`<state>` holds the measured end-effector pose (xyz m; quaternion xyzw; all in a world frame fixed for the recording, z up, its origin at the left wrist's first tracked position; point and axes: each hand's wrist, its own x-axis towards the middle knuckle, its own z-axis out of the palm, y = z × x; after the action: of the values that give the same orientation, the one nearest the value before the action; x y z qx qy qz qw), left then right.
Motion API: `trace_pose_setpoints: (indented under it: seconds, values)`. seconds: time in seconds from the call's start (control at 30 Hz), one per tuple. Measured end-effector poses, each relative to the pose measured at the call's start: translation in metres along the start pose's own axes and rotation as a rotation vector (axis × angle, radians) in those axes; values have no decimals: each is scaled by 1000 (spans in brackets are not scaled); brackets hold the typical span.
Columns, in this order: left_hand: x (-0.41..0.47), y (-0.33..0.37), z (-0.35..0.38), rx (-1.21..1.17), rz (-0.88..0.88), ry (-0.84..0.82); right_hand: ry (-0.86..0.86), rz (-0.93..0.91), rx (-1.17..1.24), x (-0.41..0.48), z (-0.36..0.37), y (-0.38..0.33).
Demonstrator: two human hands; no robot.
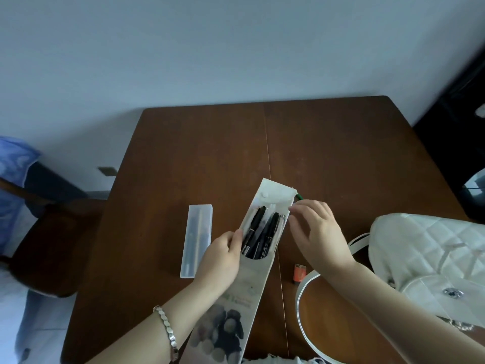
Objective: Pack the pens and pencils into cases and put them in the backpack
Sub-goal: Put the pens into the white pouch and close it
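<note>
A long pale pouch case (249, 279) with a printed picture lies in the middle of the brown table (328, 143), its flap open at the far end. Several black pens (258, 233) stick out of its mouth. My left hand (223, 256) grips the pouch's left edge near the opening. My right hand (319, 232) pinches a green pencil (299, 197) at the pouch's right edge, fingers curled by the mouth. A clear plastic pencil box (196, 239) lies shut to the left with pens inside. The white quilted backpack (430, 258) sits at the right.
A small orange eraser (300, 273) lies on the table between the pouch and the backpack's white strap (301, 298). A dark chair (47, 248) with blue cloth stands left of the table. A dark object stands at the far right.
</note>
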<state>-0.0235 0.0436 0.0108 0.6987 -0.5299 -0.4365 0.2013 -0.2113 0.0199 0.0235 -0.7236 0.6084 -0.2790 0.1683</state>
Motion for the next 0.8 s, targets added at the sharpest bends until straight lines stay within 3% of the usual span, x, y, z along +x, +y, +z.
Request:
trace_pose_setpoints:
  seconds: [0.23,0.3,0.43,0.8]
  values:
    - [-9,6,-2,118,56,-10,-32,-85,-142,2,-3,-1]
    - [-11,8,-2,194,109,-20,-76,-15,-113,7,-8,-8]
    - [-16,11,1,278,167,-29,-339,208,-36,19,-12,-15]
    - [-18,12,8,283,162,-7,-406,301,-66,18,-10,-28]
